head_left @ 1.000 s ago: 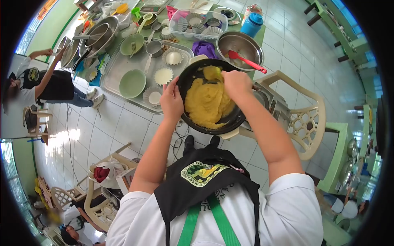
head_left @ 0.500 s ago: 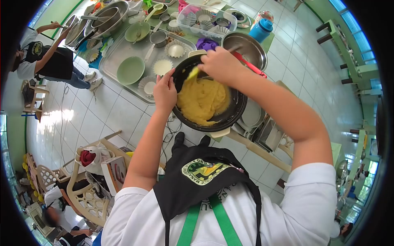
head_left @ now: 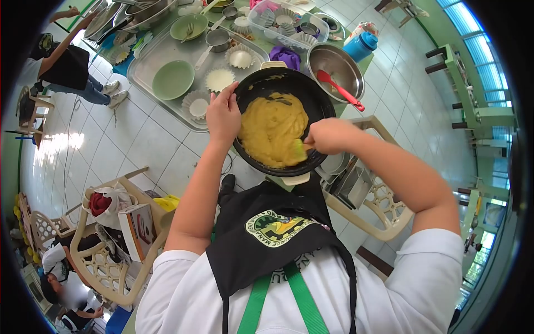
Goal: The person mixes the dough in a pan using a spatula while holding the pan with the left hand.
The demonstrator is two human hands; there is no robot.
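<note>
A black pot (head_left: pixel 257 89) with cream side handles is tilted toward me in front of my apron. Thick yellow batter (head_left: pixel 272 128) is spread over its bottom. My left hand (head_left: pixel 224 118) grips the pot's left rim, thumb and fingers closed on it. At the lower right of the pot, my right hand (head_left: pixel 329 136) is wrapped round the handle of a spatula. The yellow-green spatula blade (head_left: pixel 298 150) presses into the batter near the rim and is slightly blurred.
Beyond the pot, a metal tray (head_left: pixel 153 75) holds a green bowl (head_left: pixel 173 79), a measuring cup (head_left: pixel 217 39) and fluted molds. A steel bowl (head_left: pixel 345 69) carries a red spatula (head_left: pixel 340 89). A blue bottle (head_left: pixel 360 47) stands behind it. Plastic chairs (head_left: pixel 111 245) flank me.
My right hand has swept the spatula from the far upper left of the pot to its near right side. My left hand stays on the rim. The batter is more gathered.
</note>
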